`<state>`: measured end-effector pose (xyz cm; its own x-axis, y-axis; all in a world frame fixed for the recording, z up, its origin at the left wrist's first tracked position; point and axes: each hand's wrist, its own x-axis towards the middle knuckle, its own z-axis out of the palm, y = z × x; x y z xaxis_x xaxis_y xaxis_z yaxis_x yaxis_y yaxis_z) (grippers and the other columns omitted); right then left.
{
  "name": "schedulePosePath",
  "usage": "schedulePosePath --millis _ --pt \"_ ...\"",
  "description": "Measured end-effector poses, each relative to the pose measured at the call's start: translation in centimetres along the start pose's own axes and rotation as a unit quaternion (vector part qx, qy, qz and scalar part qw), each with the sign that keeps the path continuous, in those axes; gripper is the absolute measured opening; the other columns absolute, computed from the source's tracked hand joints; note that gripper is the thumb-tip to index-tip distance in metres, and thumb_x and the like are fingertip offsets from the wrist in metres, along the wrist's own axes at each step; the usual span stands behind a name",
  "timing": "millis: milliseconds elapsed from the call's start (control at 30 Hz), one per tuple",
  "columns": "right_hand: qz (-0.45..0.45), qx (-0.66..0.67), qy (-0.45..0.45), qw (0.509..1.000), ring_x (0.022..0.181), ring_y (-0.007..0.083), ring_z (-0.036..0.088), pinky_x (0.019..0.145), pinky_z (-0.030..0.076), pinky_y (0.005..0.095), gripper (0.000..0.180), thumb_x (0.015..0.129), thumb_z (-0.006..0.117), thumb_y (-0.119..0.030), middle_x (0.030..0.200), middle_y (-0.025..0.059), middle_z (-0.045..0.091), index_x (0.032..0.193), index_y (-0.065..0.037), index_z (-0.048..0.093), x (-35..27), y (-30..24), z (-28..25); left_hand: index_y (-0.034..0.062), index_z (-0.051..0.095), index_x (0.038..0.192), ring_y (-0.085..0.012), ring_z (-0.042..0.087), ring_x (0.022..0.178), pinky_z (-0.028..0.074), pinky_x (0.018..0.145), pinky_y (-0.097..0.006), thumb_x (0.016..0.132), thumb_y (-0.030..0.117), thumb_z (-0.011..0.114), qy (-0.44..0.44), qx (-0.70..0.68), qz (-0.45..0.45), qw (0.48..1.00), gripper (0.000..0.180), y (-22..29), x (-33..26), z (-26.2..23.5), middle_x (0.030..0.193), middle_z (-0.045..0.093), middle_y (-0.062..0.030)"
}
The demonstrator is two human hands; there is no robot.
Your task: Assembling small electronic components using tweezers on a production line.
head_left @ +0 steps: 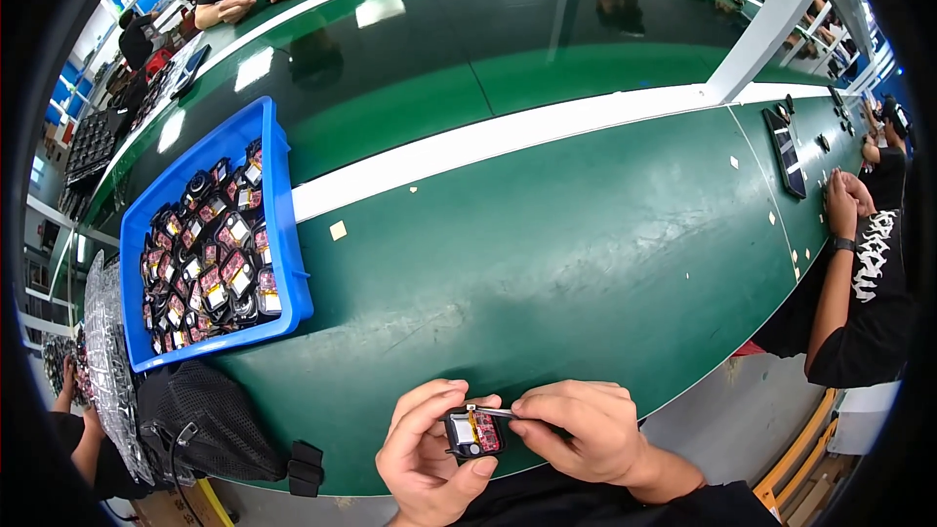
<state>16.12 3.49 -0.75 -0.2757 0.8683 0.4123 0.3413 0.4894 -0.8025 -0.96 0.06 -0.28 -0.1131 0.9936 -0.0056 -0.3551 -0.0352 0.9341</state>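
Near the table's front edge, my left hand grips a small black device housing by its sides, its open face turned up. Inside the housing show a red circuit board, a silvery rectangular part and a bit of yellow tape. My right hand pinches a slim metal tool, apparently tweezers, with its tip at the upper edge of the housing, beside a small pale part. Whether the tip grips that part is too small to tell.
A blue bin at left holds several similar open housings. Below it lies a black mesh bag, beside clear plastic trays. Paper scraps dot the green table. A co-worker's arm rests at right, near a dark flat device.
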Motion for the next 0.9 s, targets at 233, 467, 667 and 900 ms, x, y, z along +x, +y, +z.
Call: schedulePosePath --millis 233,467,667,900 --pt "0.003 0.000 0.003 1.000 0.068 0.0223 0.070 0.057 0.057 0.0299 0.022 0.075 0.079 0.000 0.085 0.0096 0.071 0.095 0.000 0.068 0.1 0.0 -0.2 -0.0125 0.054 0.125 -0.0336 0.065 0.109 0.054 0.096 -0.040 0.082 0.014 0.081 -0.038 0.044 0.040 0.997 0.058 -0.5 0.1 -0.5 0.135 0.048 -0.0230" --pt "0.001 0.017 0.000 1.000 0.068 0.0233 0.071 0.058 0.057 0.0299 0.021 0.075 0.078 0.001 0.083 0.0108 0.071 0.095 0.001 0.069 0.1 0.0 -0.3 -0.0112 0.055 0.126 -0.0303 0.063 0.111 0.050 0.097 -0.037 0.082 0.020 0.081 -0.036 0.063 0.031 0.997 0.060 0.0 0.2 -0.2 0.137 0.047 -0.0207" --pt "0.006 0.023 0.005 1.000 0.068 0.0236 0.071 0.058 0.057 0.0301 0.020 0.076 0.078 0.001 0.083 0.0109 0.071 0.094 0.001 0.068 0.0 0.1 -0.2 -0.0116 0.055 0.126 -0.0317 0.064 0.110 0.052 0.096 -0.038 0.083 0.021 0.081 -0.039 0.082 0.029 0.995 0.060 -0.1 0.1 -0.4 0.136 0.047 -0.0210" --pt "0.003 0.021 0.004 1.000 0.067 0.0234 0.071 0.057 0.057 0.0298 0.018 0.077 0.077 0.001 0.082 0.0110 0.071 0.093 0.001 0.068 -0.2 0.2 -0.3 -0.0116 0.054 0.127 -0.0331 0.065 0.109 0.052 0.095 -0.040 0.083 0.022 0.081 -0.042 0.083 0.031 0.995 0.061 -0.2 0.1 -0.5 0.137 0.046 -0.0212"
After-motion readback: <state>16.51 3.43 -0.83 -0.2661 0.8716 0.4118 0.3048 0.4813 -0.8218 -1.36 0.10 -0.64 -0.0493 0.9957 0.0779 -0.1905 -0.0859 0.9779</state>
